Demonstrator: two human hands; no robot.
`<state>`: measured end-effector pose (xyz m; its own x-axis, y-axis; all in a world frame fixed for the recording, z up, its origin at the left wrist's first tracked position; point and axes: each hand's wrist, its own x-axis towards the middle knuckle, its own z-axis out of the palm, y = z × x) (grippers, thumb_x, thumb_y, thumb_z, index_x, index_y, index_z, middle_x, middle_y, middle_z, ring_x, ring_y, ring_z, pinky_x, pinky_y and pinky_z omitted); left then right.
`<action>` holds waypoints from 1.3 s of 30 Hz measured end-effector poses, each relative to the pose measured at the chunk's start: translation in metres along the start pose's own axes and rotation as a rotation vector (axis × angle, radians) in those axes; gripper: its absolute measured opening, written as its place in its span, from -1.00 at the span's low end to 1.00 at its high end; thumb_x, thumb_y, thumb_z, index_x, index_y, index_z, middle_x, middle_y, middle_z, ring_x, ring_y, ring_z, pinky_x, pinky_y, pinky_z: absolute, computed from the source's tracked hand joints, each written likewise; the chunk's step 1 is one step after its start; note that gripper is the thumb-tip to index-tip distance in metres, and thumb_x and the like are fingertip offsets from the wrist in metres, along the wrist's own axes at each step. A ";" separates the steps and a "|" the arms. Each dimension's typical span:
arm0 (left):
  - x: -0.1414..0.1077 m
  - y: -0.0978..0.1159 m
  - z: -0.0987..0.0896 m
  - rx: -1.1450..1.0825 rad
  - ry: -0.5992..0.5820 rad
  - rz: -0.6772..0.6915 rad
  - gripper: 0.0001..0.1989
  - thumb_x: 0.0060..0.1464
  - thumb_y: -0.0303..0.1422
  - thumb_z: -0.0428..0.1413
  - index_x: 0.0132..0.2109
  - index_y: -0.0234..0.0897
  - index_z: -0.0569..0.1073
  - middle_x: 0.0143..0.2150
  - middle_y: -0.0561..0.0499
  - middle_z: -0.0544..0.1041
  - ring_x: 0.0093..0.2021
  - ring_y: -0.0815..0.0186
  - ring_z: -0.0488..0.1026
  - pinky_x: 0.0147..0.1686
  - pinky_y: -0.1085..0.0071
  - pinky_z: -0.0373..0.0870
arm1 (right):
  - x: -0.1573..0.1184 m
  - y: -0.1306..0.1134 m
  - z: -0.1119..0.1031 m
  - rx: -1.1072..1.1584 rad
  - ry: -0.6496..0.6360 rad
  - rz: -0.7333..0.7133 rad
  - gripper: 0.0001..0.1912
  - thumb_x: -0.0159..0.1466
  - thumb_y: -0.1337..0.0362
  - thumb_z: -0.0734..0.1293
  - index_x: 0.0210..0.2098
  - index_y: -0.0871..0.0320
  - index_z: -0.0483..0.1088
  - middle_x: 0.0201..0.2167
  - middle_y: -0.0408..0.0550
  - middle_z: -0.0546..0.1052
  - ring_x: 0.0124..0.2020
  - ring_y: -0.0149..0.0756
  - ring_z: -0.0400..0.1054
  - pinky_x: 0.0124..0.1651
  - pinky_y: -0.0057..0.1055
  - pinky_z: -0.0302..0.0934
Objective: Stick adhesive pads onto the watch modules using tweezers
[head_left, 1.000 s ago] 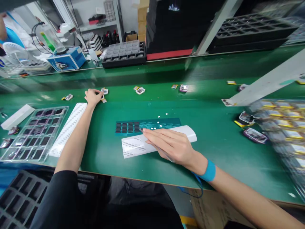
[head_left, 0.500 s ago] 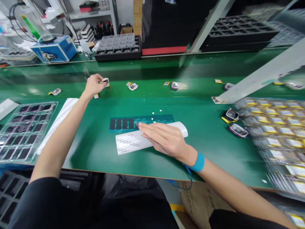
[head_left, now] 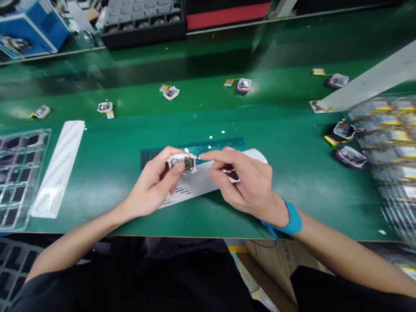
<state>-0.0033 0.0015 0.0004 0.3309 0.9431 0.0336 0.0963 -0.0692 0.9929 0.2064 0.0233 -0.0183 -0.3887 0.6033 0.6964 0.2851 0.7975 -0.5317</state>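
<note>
Left hand (head_left: 152, 186) has come back from the far belt carrying a small white-framed square module (head_left: 182, 163), pinched in curled fingers above the white printed label sheet (head_left: 195, 186). Right hand (head_left: 250, 184), fingers loosely bent around thin tweezers, has lifted to meet it; handling looks underway.

No legible text anywhere

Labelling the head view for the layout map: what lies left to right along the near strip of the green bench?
Clear plastic compartment tray → white printed paper strip → left hand holding small white square module → right hand → blue wrist strap → blurred stack of yellow-labelled parts.
</note>
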 end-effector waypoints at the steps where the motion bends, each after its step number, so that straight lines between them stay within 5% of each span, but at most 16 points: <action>1: -0.003 -0.001 0.002 0.090 -0.021 0.023 -0.91 0.38 -0.33 0.06 -0.07 -0.25 0.40 -0.46 0.18 0.33 -0.59 0.51 0.22 -0.62 0.55 0.19 | 0.000 0.000 0.000 0.018 -0.024 0.010 -0.80 0.48 0.29 0.33 0.05 0.25 0.42 -0.40 -0.15 0.52 -0.40 -0.41 0.42 -0.29 -0.48 0.38; 5: -0.008 -0.001 0.006 0.315 -0.070 0.103 -0.93 0.38 -0.43 0.03 -0.06 -0.28 0.39 -0.43 0.16 0.40 -0.55 0.52 0.21 -0.57 0.55 0.16 | 0.001 0.000 0.002 0.070 -0.117 0.107 -0.78 0.40 0.26 0.43 -0.01 0.21 0.47 -0.35 -0.14 0.53 -0.40 -0.42 0.41 -0.33 -0.49 0.34; 10: -0.008 -0.005 0.008 0.259 0.005 0.057 -0.90 0.39 -0.39 0.04 -0.05 -0.31 0.41 -0.45 0.16 0.37 -0.55 0.51 0.20 -0.60 0.56 0.12 | -0.002 0.002 0.004 0.001 -0.070 0.049 -0.92 0.36 0.41 0.42 -0.21 0.15 0.44 -0.41 -0.19 0.53 -0.46 -0.45 0.39 -0.41 -0.52 0.29; 17: -0.011 -0.010 0.012 0.088 0.060 -0.057 -0.87 0.40 -0.29 0.04 -0.03 -0.24 0.42 -0.42 0.11 0.41 -0.56 0.47 0.18 -0.63 0.51 0.10 | -0.004 -0.005 0.002 -0.184 -0.089 0.014 -0.81 0.37 0.41 0.44 -0.05 0.09 0.47 -0.27 -0.09 0.66 -0.39 -0.38 0.55 -0.30 -0.46 0.47; 25: -0.012 -0.005 0.015 0.297 0.105 -0.027 -0.90 0.36 -0.37 0.04 -0.04 -0.23 0.42 -0.47 0.13 0.43 -0.59 0.44 0.25 -0.63 0.49 0.12 | -0.006 -0.005 -0.004 -0.236 -0.205 -0.049 -0.74 0.35 0.53 0.39 0.01 0.21 0.48 -0.17 0.02 0.67 -0.24 -0.29 0.60 -0.21 -0.42 0.53; 39: -0.004 -0.006 0.007 0.373 0.118 0.045 -0.79 0.25 -0.45 0.09 0.00 -0.25 0.53 -0.54 0.16 0.40 -0.66 0.49 0.15 -0.70 0.51 0.01 | 0.000 0.010 -0.005 -0.135 -0.218 0.002 -0.77 0.43 0.49 0.30 -0.03 0.07 0.48 -0.16 -0.12 0.66 -0.22 -0.35 0.58 -0.24 -0.44 0.50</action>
<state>0.0010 -0.0040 -0.0065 0.2346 0.9658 0.1101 0.4257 -0.2039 0.8816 0.2140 0.0319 -0.0210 -0.5636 0.6006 0.5672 0.3947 0.7989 -0.4538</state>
